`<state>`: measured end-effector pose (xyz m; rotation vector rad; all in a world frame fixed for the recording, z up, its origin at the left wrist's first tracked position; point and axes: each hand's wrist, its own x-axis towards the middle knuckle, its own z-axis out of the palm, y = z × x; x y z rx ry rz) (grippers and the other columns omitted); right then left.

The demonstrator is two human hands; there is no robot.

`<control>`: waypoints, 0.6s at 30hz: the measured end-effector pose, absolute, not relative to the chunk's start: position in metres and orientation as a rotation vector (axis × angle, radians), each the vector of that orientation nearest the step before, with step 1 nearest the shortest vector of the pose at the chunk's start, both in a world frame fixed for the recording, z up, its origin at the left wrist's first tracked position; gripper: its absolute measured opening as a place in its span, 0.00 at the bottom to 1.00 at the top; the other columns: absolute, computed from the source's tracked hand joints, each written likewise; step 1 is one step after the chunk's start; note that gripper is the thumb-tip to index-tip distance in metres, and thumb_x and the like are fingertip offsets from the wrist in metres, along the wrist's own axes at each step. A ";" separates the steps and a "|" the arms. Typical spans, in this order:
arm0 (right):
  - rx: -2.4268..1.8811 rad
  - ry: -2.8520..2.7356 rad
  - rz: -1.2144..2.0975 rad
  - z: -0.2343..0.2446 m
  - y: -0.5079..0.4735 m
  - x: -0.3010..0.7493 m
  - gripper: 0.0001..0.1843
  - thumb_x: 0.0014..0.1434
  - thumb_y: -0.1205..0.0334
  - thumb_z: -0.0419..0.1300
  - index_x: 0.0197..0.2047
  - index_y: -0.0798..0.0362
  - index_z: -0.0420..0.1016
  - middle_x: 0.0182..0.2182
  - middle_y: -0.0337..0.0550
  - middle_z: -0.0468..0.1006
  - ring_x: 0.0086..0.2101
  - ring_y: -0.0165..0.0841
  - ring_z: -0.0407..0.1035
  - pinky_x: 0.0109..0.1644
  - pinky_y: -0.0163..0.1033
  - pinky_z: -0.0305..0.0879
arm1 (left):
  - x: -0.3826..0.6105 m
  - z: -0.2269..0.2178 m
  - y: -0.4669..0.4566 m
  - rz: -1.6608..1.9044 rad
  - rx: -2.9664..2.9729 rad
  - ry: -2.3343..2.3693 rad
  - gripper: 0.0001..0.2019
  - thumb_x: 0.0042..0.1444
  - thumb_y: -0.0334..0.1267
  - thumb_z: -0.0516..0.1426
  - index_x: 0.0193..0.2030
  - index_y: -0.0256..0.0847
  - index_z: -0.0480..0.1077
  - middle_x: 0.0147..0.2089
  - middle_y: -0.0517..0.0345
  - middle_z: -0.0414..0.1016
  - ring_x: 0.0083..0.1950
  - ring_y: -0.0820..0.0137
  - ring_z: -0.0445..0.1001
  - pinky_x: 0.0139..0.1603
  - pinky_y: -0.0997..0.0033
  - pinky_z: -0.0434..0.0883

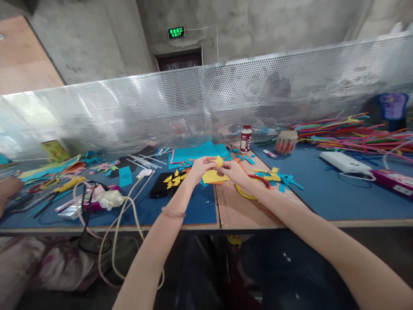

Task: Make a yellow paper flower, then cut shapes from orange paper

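Observation:
Both hands meet over the middle of the table. My left hand pinches a small yellow piece of paper from the left. From the right, my right hand has its fingers closed on the same piece. Under them lies a larger yellow paper sheet, partly hidden by the hands. By my left wrist, several small folded yellow paper pieces rest on and beside a black phone. Scissors with red and yellow handles lie under my right wrist, their blades out of sight.
Blue paper sheets lie behind the hands. A dark red bottle and a glass jar stand further back. Cables hang over the front edge at left. A white power strip sits right. Another person's hand shows at far left.

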<state>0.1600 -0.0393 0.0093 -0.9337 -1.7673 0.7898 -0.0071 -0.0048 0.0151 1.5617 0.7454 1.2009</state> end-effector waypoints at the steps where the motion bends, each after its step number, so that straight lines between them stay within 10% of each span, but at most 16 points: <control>1: -0.937 -1.766 0.793 0.009 -0.039 0.160 0.23 0.50 0.41 0.62 0.24 0.55 0.71 0.23 0.44 0.75 0.25 0.31 0.68 0.30 0.35 0.64 | -0.007 0.015 -0.005 1.191 1.565 0.741 0.19 0.45 0.38 0.65 0.45 0.33 0.72 0.40 0.46 0.78 0.41 0.67 0.76 0.46 0.63 0.70; 18: -0.894 -1.713 0.909 0.010 -0.040 0.157 0.19 0.51 0.45 0.62 0.25 0.54 0.70 0.22 0.40 0.73 0.24 0.29 0.66 0.30 0.34 0.64 | -0.012 0.018 -0.005 1.194 1.440 0.723 0.19 0.44 0.35 0.65 0.45 0.37 0.73 0.39 0.51 0.77 0.41 0.69 0.75 0.47 0.65 0.69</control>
